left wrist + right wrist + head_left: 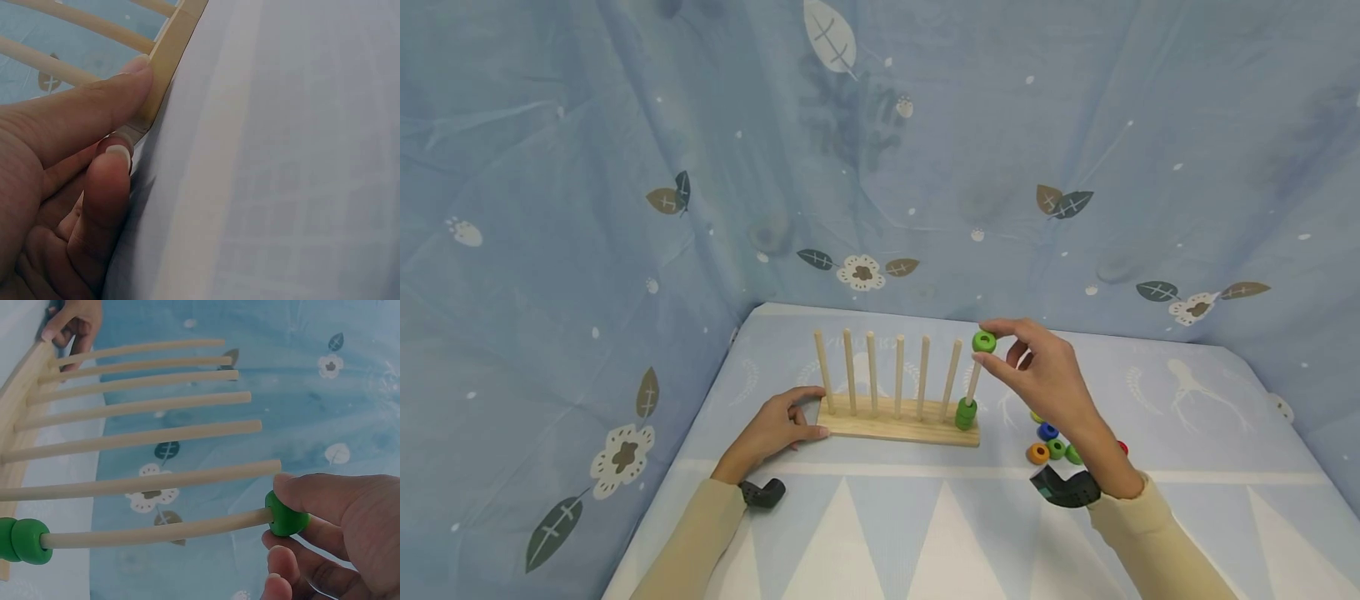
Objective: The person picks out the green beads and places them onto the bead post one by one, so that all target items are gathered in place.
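A wooden pegboard point(887, 427) with a row of upright pegs lies on the table. My right hand point(1045, 375) pinches a green ring bead point(984, 342) between thumb and fingers at the top of the rightmost peg. In the right wrist view the peg's tip meets the hole of this bead point(287, 515). Two green beads point(966, 414) are stacked at the foot of that same peg; the other pegs are bare. My left hand point(778, 425) grips the board's left end, thumb on the near edge and fingers behind, as the left wrist view shows at the board's corner point(164, 69).
Right of the board, partly under my right forearm, lie loose beads: an orange bead point(1037, 453), a blue bead point(1047, 431), green beads point(1056, 449), and bits of yellow and red. A patterned blue cloth point(925, 167) hangs behind and to the left of the table.
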`<state>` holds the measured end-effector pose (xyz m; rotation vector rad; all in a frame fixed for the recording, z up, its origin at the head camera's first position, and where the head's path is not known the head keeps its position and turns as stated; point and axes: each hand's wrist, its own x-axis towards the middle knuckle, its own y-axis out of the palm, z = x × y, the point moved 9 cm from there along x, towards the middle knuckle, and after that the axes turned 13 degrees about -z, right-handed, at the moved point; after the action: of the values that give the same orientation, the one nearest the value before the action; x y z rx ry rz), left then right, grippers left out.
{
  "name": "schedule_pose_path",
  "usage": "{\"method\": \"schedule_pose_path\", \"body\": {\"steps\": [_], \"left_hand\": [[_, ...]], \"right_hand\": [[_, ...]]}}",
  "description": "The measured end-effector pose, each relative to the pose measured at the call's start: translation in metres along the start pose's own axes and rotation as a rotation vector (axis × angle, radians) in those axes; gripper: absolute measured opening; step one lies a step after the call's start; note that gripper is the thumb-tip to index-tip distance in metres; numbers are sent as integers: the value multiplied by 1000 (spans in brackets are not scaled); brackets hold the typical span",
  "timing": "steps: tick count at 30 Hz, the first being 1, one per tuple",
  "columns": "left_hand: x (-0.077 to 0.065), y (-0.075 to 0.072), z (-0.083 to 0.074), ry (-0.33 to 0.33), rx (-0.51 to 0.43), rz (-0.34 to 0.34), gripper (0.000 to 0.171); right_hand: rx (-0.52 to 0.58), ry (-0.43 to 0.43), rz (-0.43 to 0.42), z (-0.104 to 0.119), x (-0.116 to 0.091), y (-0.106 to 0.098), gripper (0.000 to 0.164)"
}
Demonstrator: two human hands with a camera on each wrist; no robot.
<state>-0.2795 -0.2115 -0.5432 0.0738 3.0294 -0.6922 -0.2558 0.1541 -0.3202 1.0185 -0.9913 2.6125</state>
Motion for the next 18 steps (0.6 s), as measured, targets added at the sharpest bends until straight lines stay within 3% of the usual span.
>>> {"method": "schedule_pose_path", "body": {"steps": [18], "left_hand": [[-2,0,-3,4,-8,-14,72]], "right_hand": [[-16,55,34,-15,-12,11,41]]}}
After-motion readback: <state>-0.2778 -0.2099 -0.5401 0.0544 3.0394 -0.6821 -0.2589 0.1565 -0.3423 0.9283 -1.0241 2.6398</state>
